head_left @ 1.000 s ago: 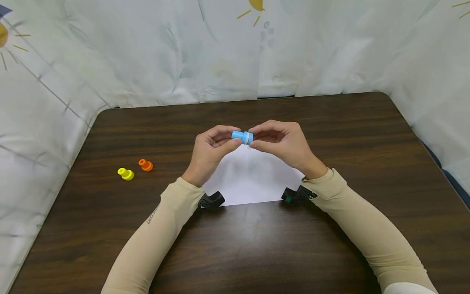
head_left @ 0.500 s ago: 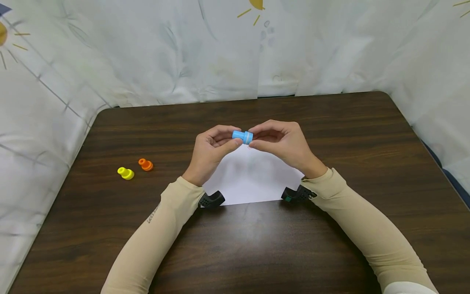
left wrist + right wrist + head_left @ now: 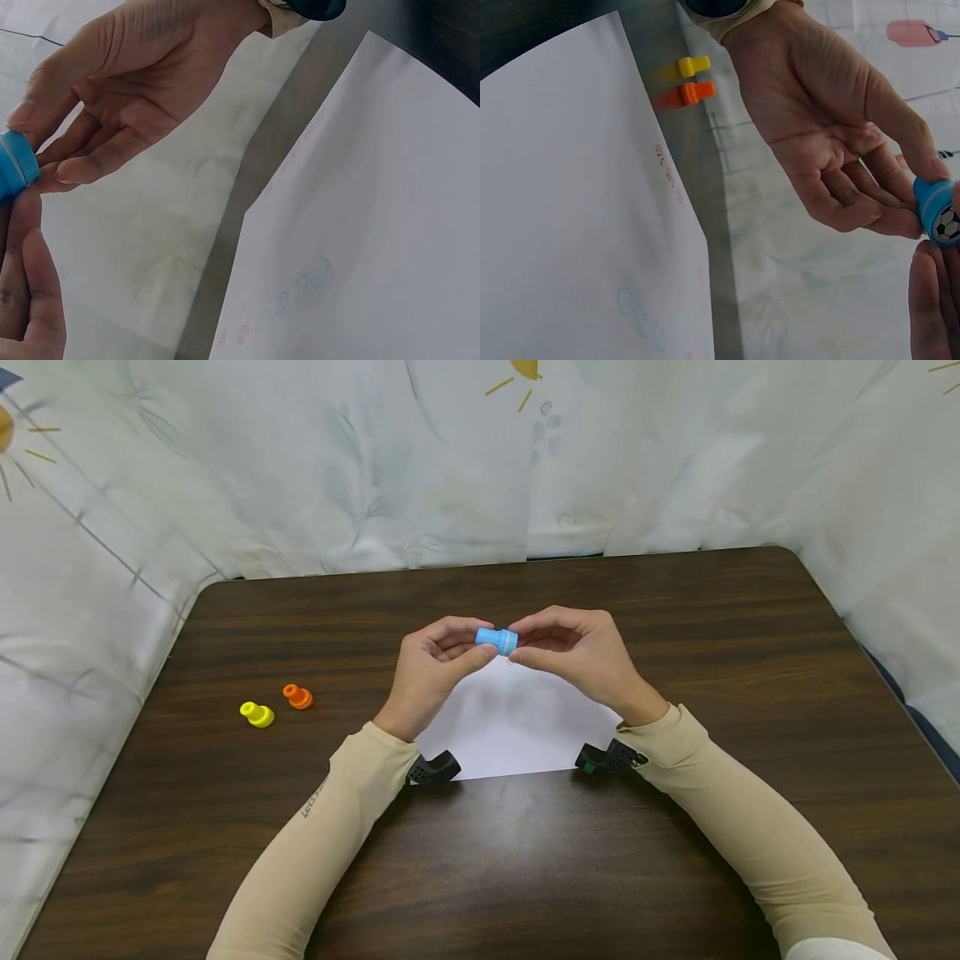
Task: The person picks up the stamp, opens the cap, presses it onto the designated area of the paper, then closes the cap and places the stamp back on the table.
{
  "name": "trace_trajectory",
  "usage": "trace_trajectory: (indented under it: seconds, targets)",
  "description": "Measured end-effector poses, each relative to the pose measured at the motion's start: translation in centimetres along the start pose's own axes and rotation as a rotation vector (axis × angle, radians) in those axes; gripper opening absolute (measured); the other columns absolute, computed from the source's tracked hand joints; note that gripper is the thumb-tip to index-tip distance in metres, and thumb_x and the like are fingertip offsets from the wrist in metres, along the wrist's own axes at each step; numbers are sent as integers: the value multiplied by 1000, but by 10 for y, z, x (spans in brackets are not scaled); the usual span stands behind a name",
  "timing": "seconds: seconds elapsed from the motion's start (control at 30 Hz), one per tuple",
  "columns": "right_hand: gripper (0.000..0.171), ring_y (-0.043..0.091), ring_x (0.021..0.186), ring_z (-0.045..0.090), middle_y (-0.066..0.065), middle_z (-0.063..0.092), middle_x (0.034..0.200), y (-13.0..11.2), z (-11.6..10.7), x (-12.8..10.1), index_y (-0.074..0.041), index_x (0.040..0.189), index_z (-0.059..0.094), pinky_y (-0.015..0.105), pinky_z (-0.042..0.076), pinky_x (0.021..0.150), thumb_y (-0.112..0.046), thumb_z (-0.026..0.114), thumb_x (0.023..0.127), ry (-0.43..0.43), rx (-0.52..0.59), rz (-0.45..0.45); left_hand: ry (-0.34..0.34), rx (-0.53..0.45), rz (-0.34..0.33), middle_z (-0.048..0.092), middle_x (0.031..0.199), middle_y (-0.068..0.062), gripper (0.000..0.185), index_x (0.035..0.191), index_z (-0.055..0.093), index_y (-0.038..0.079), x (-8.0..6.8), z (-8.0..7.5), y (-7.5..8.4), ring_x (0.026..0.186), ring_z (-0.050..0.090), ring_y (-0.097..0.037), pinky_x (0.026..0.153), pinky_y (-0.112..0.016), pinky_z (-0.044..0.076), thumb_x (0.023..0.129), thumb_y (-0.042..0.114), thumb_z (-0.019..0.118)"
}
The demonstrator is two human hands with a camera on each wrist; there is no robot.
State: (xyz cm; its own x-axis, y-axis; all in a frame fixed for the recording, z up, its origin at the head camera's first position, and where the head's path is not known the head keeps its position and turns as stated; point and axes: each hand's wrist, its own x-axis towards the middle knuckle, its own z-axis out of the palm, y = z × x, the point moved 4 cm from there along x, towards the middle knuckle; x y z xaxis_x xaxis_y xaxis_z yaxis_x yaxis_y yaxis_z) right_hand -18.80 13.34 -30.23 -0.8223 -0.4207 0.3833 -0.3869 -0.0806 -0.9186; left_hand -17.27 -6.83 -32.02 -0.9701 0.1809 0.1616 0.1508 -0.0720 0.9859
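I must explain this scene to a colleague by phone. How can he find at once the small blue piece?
Start at the white paper in the middle of the dark wooden table. Just above it, the left hand and right hand pinch the blue piece between their fingertips. Unlike the yellow piece and orange piece lying at left, it is held up.

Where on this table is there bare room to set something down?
The table is bare right of the right hand, behind both hands, and along the near edge. Crowded spots: the white paper under the hands, and the yellow stamp and orange stamp at left.
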Motion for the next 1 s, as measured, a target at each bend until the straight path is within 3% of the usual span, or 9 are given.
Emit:
trace_trajectory:
  seconds: [1.0]
  targets:
    - [29,14,89,76,-8,78,99,5,1,0,6,112,74,29,65,84,1,82,85,34,-29,28,8,21,4,75,106,2,28,117,72,5,0,0,-2,97,74,-14,95,-30,63,90,11,79]
